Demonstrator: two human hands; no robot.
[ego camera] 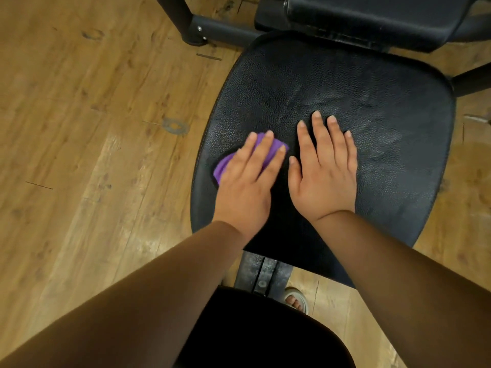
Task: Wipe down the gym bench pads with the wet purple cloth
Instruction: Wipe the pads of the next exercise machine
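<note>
Head view shows the purple cloth (223, 166) bunched flat on the near left part of the seat pad (385, 115), a black pebbled surface with a dull, streaky sheen across its middle, so the wiping looks to be under way here. The left hand (248, 179) presses the cloth down with fingers straight and close together, not curled round it, while the right hand (325, 171) lies flat just beside it, fingers straight and slightly apart. Next, I'd judge, the cloth needs sweeping over the far and right areas, then the back pad (372, 17) beyond.
</note>
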